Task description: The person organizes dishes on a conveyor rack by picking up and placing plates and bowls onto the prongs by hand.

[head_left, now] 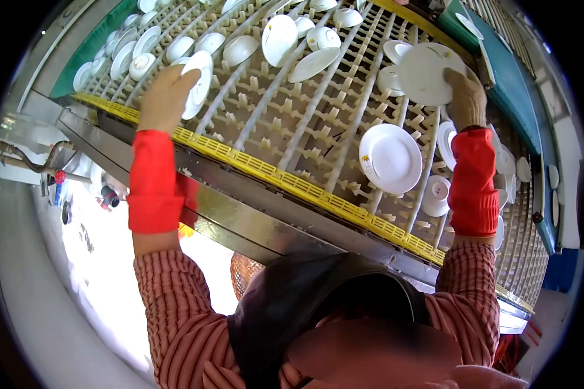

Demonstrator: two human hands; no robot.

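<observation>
My left hand (164,97), above a red sleeve cover, is closed on the edge of a white plate (200,84) that stands tilted over the rack belt (253,97). On the right, my right hand (467,96) grips the right edge of a large white plate (428,74), which hangs over the belt near a small bowl (389,80). Below it lies a white plate (390,158) with a small coloured mark. A footed bowl (437,188) sits upside down beside the right forearm. The fingertips behind both held plates are partly hidden.
More bowls (241,50) and plates (280,40) rest across the belt's far side, with a stack at the far left. A yellow edge strip (272,172) and metal rail (240,220) run along the near side. A green belt (512,97) is at the right.
</observation>
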